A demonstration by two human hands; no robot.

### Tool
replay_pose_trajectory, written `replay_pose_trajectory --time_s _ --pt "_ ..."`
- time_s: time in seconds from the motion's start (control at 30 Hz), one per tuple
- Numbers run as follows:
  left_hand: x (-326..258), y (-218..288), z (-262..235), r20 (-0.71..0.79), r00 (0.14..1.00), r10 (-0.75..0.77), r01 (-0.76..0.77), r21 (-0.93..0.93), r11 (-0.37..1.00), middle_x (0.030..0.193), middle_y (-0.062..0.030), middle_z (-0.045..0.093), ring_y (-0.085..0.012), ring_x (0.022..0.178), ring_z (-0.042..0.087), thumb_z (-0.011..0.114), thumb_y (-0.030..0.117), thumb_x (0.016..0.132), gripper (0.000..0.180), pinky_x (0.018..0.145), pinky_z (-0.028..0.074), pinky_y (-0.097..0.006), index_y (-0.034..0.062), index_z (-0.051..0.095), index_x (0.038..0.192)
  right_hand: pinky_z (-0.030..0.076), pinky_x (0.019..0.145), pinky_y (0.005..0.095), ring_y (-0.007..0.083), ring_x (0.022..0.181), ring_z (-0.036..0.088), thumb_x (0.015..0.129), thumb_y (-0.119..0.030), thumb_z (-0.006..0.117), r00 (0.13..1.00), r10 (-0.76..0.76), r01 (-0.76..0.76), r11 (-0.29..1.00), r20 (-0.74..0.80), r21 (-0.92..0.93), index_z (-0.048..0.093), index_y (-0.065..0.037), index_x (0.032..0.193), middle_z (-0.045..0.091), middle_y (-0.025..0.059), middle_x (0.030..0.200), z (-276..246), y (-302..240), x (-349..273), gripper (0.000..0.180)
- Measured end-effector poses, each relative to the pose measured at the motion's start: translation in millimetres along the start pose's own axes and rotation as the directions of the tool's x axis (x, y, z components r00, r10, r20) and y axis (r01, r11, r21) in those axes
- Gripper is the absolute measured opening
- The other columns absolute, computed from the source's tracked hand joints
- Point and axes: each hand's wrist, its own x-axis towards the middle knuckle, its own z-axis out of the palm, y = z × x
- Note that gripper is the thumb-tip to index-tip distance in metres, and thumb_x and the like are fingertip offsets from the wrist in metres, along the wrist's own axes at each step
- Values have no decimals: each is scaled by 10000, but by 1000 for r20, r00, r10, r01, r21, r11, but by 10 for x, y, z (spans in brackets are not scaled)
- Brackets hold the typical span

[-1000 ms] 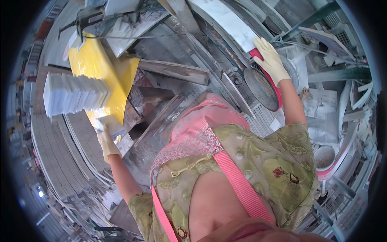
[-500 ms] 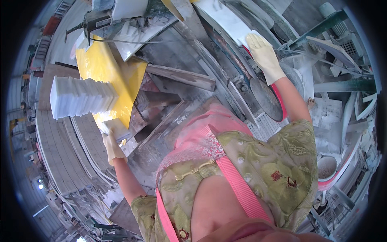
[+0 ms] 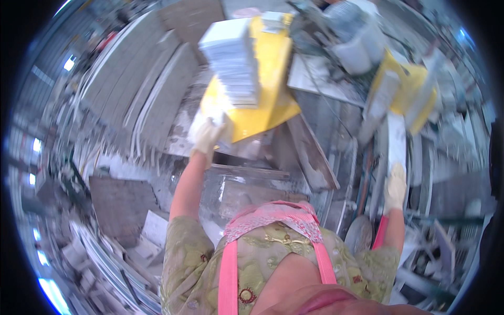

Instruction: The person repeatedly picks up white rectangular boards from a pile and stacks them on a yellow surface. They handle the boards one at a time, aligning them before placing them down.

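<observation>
A cream glove covers my left hand (image 3: 210, 137), its fingers closed round a blurred white tile (image 3: 198, 127) at the near edge of a shiny yellow sheet (image 3: 262, 122). Just beyond it, a tall, slightly uneven stack of white tiles (image 3: 231, 65) stands on that sheet. Off to the right, my right hand (image 3: 397, 190), also gloved, lies with fingers outstretched on the near end of a long white strip-like surface (image 3: 397, 142). Whether anything is under its palm is hidden.
Long grey boards (image 3: 123, 79) are piled at the left. Wooden planks (image 3: 315, 152) lie between the stack and the strip. A round grey wheel-like disc (image 3: 359, 235) sits by my right forearm. A whitish bucket (image 3: 359, 50) and another yellow sheet (image 3: 404, 86) stand farther back.
My view has swung left, so the tile stack now appears nearer the middle. My left hand still has the white tile; my right hand stays on the white strip.
</observation>
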Motion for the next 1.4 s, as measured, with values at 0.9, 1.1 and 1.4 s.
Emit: replay_pose_trajectory --time_s 0.9,1.1,1.4 --pt "265 -229 44 383 854 353 -345 -91 934 1145 -313 636 -433 983 674 658 392 914 682 850 534 -463 -41 478 1409 477 971 375 253 1142 614 1050 -371 540 942 -252 192 -133 -221 972 552 17 1341 640 178 1230 -470 -5631 874 485" --pt "-132 244 -13 121 992 29 -9 -166 986 1260 -349 601 -428 1140 643 760 456 786 836 948 531 -435 -59 471 1378 444 1071 380 282 1296 561 984 -391 652 839 -541 174 148 -68 974 488 39 1450 577 211 1396 -327 -5027 871 655" --pt "-73 180 136 124 992 -36 57 -168 984 1406 -201 515 -285 1262 512 755 465 840 883 1029 440 -393 -29 388 1473 403 1145 352 255 1326 549 1074 -189 467 995 -12 95 468 -101 879 582 -4 1389 588 166 1414 -449 -2168 546 383"
